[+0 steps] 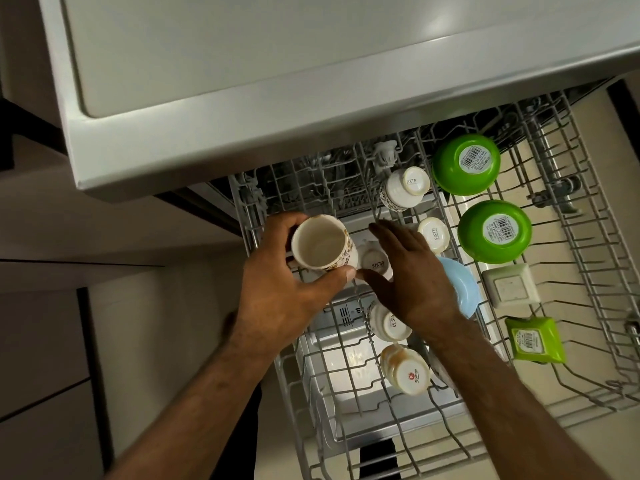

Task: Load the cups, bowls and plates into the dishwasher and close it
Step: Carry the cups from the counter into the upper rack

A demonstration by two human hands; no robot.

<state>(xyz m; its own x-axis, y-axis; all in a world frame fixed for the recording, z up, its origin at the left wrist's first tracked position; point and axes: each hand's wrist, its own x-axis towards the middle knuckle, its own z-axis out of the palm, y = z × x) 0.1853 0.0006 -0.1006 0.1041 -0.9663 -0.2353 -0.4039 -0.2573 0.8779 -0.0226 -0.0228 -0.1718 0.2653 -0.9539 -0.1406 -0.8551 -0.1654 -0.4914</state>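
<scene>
Cup [322, 244] sitting mouth-up and tilted toward the camera, clamped in the left hand [277, 289], fingers curling around the far wall and thumb [332, 277] pressing the near wall. Hovering over the left part of the pulled-out upper rack [588, 237], just beside an upturned cup [375, 263] marked SISTA on its base. Right hand [412, 275] lying flat with fingers apart and stretched out, gripping nothing, covering the rack wires just right of that upturned cup, thumb close to its base. Standing upside down along the same column of the rack: one patterned cup [405, 188] toward the far edge, another cup [433, 235] right of the right hand, a further cup [389, 322] under the right wrist, and a stained cup [407, 370] with a red logo toward the near edge. Peeking out from under the right hand, a pale blue bowl [462, 289] on its edge. Resting base-up along the right half of the rack: two round green bowls [465, 164] [493, 232] with barcode labels, a square cream dish [510, 285], and a square green dish [533, 339]. Hanging over the far edge of the rack, a grey desk [242, 64] with a rounded rim. Showing through the wires below, the open dishwasher door [346, 375].
</scene>
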